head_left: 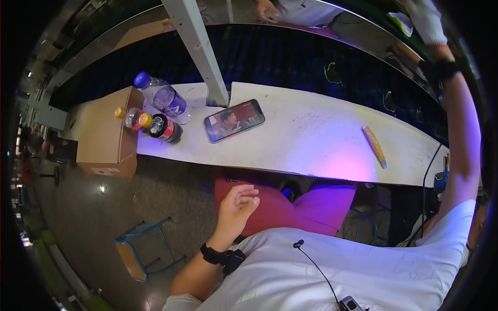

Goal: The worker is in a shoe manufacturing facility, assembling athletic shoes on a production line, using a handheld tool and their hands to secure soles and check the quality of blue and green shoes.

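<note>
Right arm stretched far out, left hand loose over my lap

My right arm runs nearly straight up along the right side of the view, the elbow hardly bent, a black band at the wrist. The white-gloved right hand is at the upper rim, beside a white-and-green piece lying beyond the dark strip. The fingers run out of view, so I cannot tell how far open this hand is or whether it has hold of anything.

My left arm is bent, the forearm slanting up from below with a black strap on the wrist. The bare left hand hangs above my lap, short of the near edge of the white worktop; its fingers are half curled, thumb apart, with nothing in them.

On the worktop, a phone lies face up near the middle, and a slim yellow-brown tool lies well to its right. Three bottles stand on the left, next to a cardboard box.
</note>
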Demonstrator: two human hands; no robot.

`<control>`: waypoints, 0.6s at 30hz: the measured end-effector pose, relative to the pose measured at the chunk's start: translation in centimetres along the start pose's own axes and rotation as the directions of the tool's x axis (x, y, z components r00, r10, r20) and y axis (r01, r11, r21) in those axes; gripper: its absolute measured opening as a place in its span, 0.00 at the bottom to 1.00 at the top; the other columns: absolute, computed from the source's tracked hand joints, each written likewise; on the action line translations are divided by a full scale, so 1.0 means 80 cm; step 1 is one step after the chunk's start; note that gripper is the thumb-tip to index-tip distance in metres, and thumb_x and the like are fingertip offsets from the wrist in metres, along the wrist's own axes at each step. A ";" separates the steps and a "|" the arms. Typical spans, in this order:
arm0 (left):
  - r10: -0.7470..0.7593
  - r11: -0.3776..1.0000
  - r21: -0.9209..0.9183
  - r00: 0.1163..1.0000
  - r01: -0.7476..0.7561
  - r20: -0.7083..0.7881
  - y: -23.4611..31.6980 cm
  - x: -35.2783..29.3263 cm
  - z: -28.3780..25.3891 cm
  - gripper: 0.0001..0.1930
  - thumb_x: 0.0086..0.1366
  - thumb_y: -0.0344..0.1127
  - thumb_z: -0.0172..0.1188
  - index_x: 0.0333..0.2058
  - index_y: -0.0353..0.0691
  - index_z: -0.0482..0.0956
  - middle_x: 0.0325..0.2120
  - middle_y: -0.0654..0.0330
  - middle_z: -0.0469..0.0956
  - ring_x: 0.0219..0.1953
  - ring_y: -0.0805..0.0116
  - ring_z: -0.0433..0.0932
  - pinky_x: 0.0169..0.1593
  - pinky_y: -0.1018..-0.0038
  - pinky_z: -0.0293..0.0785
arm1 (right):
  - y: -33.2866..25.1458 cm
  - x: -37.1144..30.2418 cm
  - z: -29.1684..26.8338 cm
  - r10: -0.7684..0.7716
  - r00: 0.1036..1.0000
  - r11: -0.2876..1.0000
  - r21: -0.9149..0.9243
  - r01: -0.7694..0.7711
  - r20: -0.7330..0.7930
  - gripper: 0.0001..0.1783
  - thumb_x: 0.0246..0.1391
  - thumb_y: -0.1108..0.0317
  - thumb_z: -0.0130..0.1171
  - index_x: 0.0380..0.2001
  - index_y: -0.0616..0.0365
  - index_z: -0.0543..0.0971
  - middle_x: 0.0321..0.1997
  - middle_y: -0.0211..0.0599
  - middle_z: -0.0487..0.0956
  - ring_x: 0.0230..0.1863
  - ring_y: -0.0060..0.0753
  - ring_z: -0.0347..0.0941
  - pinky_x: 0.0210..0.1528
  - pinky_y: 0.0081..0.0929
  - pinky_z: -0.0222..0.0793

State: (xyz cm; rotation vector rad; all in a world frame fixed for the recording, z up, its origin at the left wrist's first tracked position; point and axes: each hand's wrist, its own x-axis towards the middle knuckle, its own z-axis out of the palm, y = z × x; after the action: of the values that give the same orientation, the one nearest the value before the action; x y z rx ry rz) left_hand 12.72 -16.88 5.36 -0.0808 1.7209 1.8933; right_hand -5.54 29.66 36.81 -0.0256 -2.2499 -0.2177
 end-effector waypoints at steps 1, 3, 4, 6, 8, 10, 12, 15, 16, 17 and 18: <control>-0.012 1.000 0.011 0.999 0.013 -0.040 0.006 0.003 0.001 0.21 0.71 0.27 0.66 0.60 0.33 0.74 0.54 0.52 0.81 0.50 0.72 0.82 0.57 0.74 0.77 | -0.011 -0.022 0.023 -0.046 0.997 0.991 0.129 0.038 0.059 0.24 0.62 0.55 0.66 0.53 0.63 0.83 0.49 0.54 0.86 0.52 0.50 0.84 0.55 0.40 0.79; 0.072 0.989 0.124 0.996 -0.077 0.045 0.018 0.029 0.017 0.21 0.71 0.28 0.66 0.60 0.33 0.74 0.53 0.53 0.82 0.49 0.73 0.82 0.54 0.74 0.78 | 0.019 -0.048 0.053 0.218 0.936 0.961 0.106 -0.255 0.276 0.21 0.59 0.58 0.70 0.49 0.63 0.85 0.44 0.50 0.88 0.47 0.45 0.86 0.51 0.37 0.80; 0.123 0.977 0.165 0.989 -0.135 0.081 0.020 0.045 0.026 0.21 0.71 0.28 0.66 0.59 0.32 0.74 0.53 0.53 0.82 0.48 0.73 0.82 0.52 0.74 0.78 | 0.017 -0.049 0.054 0.334 0.876 0.896 0.172 -0.410 0.347 0.20 0.60 0.58 0.70 0.48 0.62 0.86 0.38 0.44 0.89 0.42 0.38 0.86 0.49 0.34 0.80; 0.197 0.914 0.326 0.967 -0.241 0.165 0.033 0.090 0.051 0.21 0.70 0.30 0.67 0.59 0.33 0.74 0.53 0.54 0.83 0.48 0.71 0.82 0.53 0.72 0.79 | 0.036 -0.053 0.054 0.382 0.812 0.783 0.312 -0.538 0.442 0.17 0.62 0.60 0.70 0.48 0.61 0.87 0.37 0.39 0.89 0.38 0.29 0.84 0.46 0.30 0.79; 0.371 0.770 0.439 0.884 -0.464 0.283 0.053 0.147 0.095 0.23 0.68 0.32 0.69 0.58 0.33 0.74 0.52 0.54 0.83 0.49 0.65 0.83 0.55 0.68 0.79 | 0.043 -0.064 0.046 0.273 0.909 0.889 0.278 -0.363 0.315 0.15 0.63 0.61 0.69 0.46 0.60 0.89 0.36 0.36 0.89 0.36 0.28 0.84 0.43 0.29 0.78; 0.436 0.576 0.579 0.816 -0.577 0.379 0.074 0.210 0.142 0.27 0.65 0.34 0.70 0.60 0.33 0.73 0.54 0.50 0.82 0.54 0.54 0.82 0.60 0.63 0.77 | 0.044 -0.065 0.047 0.328 0.886 0.882 0.230 -0.412 0.327 0.15 0.63 0.60 0.68 0.45 0.59 0.90 0.36 0.38 0.90 0.36 0.28 0.85 0.44 0.28 0.78; 0.604 0.430 0.603 0.711 -0.672 0.361 0.080 0.283 0.184 0.30 0.64 0.35 0.71 0.62 0.34 0.72 0.57 0.45 0.79 0.60 0.45 0.79 0.65 0.60 0.74 | 0.037 -0.061 0.045 0.368 0.868 0.863 0.225 -0.452 0.334 0.15 0.63 0.59 0.68 0.42 0.59 0.90 0.37 0.41 0.90 0.37 0.31 0.86 0.45 0.28 0.79; 0.506 0.573 0.698 0.855 -0.430 0.110 0.118 0.385 0.257 0.43 0.60 0.43 0.74 0.66 0.22 0.66 0.59 0.29 0.75 0.62 0.38 0.76 0.68 0.56 0.71 | 0.077 -0.067 0.075 0.260 0.925 0.924 0.208 -0.321 0.276 0.18 0.61 0.55 0.68 0.38 0.60 0.91 0.37 0.48 0.89 0.39 0.41 0.87 0.46 0.35 0.80; 0.540 0.600 0.697 0.842 -0.393 0.010 0.101 0.460 0.237 0.48 0.59 0.50 0.76 0.66 0.18 0.65 0.58 0.27 0.75 0.61 0.35 0.77 0.66 0.57 0.74 | 0.055 -0.054 0.070 0.234 0.939 0.945 0.168 -0.281 0.253 0.19 0.60 0.52 0.68 0.37 0.60 0.90 0.35 0.50 0.88 0.38 0.44 0.87 0.45 0.38 0.79; 0.424 0.676 0.690 0.902 -0.259 -0.077 0.114 0.487 0.289 0.53 0.56 0.58 0.77 0.64 0.17 0.66 0.57 0.29 0.76 0.61 0.38 0.78 0.66 0.57 0.74 | 0.064 -0.058 0.048 0.245 0.939 0.964 0.040 -0.262 0.241 0.21 0.59 0.50 0.67 0.35 0.60 0.90 0.34 0.51 0.88 0.38 0.48 0.86 0.45 0.41 0.79; 0.181 0.796 0.600 0.978 -0.083 -0.105 0.127 0.509 0.312 0.54 0.55 0.57 0.78 0.66 0.18 0.64 0.59 0.33 0.76 0.54 0.45 0.82 0.61 0.60 0.78 | 0.072 -0.060 0.044 0.250 0.938 0.962 0.049 -0.269 0.240 0.23 0.59 0.48 0.67 0.34 0.60 0.90 0.32 0.52 0.87 0.38 0.50 0.86 0.45 0.42 0.79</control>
State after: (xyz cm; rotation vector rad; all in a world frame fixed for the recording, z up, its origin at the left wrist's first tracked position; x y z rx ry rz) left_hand -17.59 21.23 1.85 0.1414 2.4126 1.3729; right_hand -4.61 36.22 31.78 -0.3192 -2.4564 0.0213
